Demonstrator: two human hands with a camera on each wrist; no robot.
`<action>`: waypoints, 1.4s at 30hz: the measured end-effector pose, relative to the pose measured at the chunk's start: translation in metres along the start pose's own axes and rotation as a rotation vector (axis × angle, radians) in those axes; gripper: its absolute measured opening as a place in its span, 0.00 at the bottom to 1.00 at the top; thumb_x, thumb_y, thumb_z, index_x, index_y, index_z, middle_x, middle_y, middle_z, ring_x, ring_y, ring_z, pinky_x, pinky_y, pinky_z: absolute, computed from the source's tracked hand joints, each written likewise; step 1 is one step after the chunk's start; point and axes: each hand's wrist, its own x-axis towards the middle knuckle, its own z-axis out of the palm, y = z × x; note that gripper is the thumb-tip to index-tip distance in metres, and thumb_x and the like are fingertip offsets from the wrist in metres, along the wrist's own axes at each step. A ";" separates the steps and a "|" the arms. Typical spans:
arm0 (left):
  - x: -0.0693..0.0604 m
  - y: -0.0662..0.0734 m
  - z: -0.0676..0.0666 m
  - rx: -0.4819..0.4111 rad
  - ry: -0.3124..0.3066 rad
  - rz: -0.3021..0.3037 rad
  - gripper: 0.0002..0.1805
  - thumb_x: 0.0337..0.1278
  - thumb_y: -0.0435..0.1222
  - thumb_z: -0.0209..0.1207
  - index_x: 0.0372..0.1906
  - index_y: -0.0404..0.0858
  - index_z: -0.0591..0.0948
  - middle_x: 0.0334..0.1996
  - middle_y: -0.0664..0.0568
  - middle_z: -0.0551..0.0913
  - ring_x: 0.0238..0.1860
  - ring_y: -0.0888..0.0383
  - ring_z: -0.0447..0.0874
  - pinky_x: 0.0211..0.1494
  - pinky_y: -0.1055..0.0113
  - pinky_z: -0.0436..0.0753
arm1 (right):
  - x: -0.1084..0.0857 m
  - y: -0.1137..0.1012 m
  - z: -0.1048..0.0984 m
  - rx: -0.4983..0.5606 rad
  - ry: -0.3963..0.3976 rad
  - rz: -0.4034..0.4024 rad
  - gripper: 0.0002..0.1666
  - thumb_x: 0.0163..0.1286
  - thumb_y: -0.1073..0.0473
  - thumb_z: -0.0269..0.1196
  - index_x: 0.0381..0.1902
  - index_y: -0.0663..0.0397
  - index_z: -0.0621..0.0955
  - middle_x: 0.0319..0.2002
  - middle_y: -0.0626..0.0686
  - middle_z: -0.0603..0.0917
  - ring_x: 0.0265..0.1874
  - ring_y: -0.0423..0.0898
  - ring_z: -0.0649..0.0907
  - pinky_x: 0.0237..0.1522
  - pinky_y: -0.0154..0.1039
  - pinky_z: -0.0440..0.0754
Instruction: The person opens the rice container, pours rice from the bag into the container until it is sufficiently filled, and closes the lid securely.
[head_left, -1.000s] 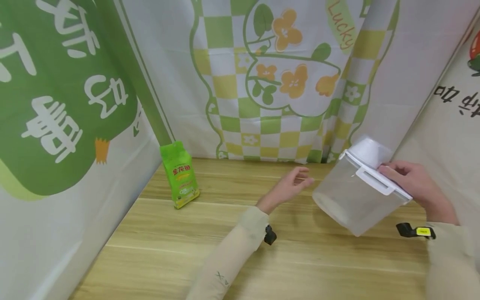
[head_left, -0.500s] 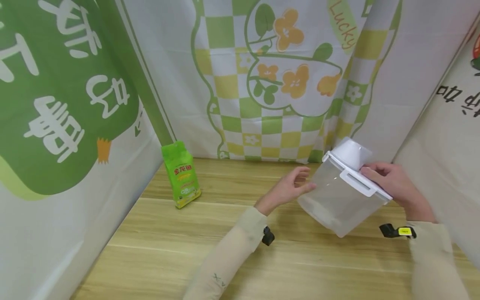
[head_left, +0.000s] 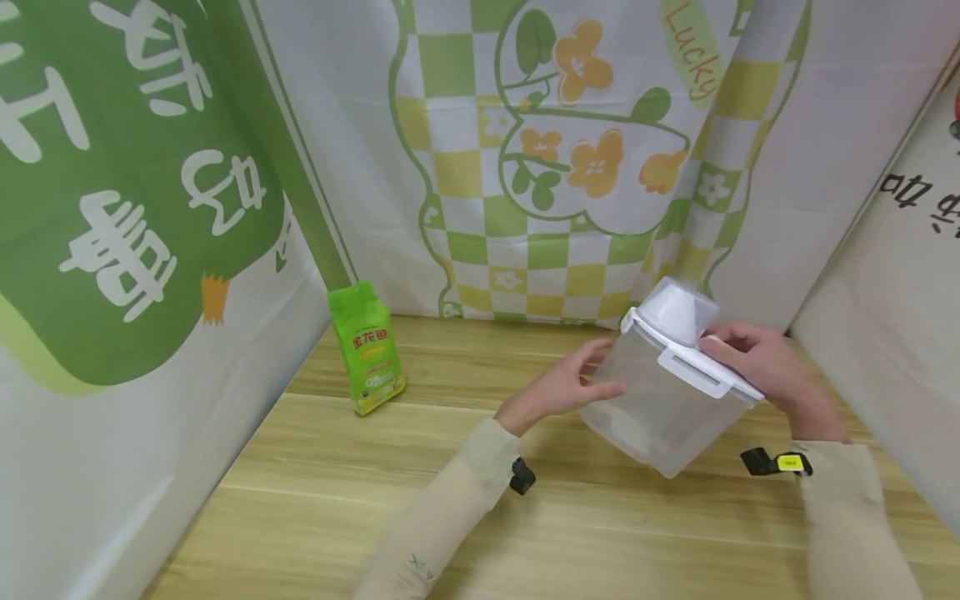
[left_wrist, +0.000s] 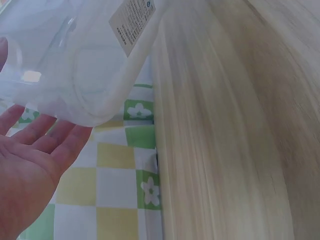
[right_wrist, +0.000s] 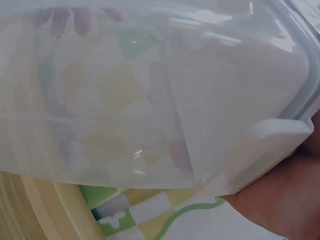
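A translucent container with a white lid and a clear cup on top tilts over the table. The right hand grips it by the lid's right side; in the right wrist view part of that hand shows at the lid's edge. At the container's left side is the left hand, fingers spread and gently bent. In the left wrist view the left fingertips lie against or just beside the container wall; contact is hard to tell. A label shows on its bottom.
A green packet stands upright at the table's back left. The wooden table meets a patterned curtain at the back, with printed cloth walls at left and right.
The right hand has carried the container leftward, closer to the left hand. The left hand has shifted slightly left and down, its fingers now beside the container's side.
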 end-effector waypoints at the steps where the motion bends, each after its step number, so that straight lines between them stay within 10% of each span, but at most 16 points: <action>1: -0.002 -0.001 -0.001 -0.006 -0.002 -0.003 0.41 0.60 0.49 0.65 0.75 0.52 0.59 0.69 0.46 0.70 0.64 0.52 0.75 0.57 0.71 0.78 | 0.001 -0.001 0.002 0.004 0.002 -0.010 0.17 0.69 0.46 0.63 0.37 0.55 0.83 0.34 0.32 0.82 0.31 0.37 0.79 0.29 0.35 0.78; 6: -0.010 -0.007 -0.008 -0.024 -0.003 -0.026 0.42 0.59 0.48 0.66 0.75 0.52 0.59 0.70 0.46 0.69 0.65 0.51 0.73 0.58 0.71 0.78 | 0.005 -0.009 0.012 -0.003 0.018 -0.061 0.15 0.68 0.47 0.64 0.35 0.54 0.83 0.38 0.30 0.81 0.34 0.35 0.79 0.31 0.33 0.76; 15: -0.024 -0.018 -0.030 -0.022 0.004 -0.042 0.42 0.58 0.44 0.67 0.74 0.48 0.59 0.69 0.42 0.69 0.66 0.48 0.72 0.62 0.66 0.78 | 0.018 -0.032 0.033 -0.004 -0.031 -0.065 0.20 0.67 0.42 0.64 0.35 0.54 0.82 0.51 0.57 0.85 0.40 0.42 0.78 0.34 0.34 0.75; 42: -0.059 -0.051 -0.075 -0.055 0.023 -0.102 0.56 0.52 0.37 0.71 0.78 0.49 0.45 0.72 0.43 0.61 0.69 0.44 0.67 0.65 0.55 0.77 | 0.062 -0.079 0.102 0.065 -0.116 -0.206 0.17 0.58 0.43 0.72 0.32 0.50 0.84 0.54 0.53 0.86 0.51 0.50 0.82 0.49 0.39 0.76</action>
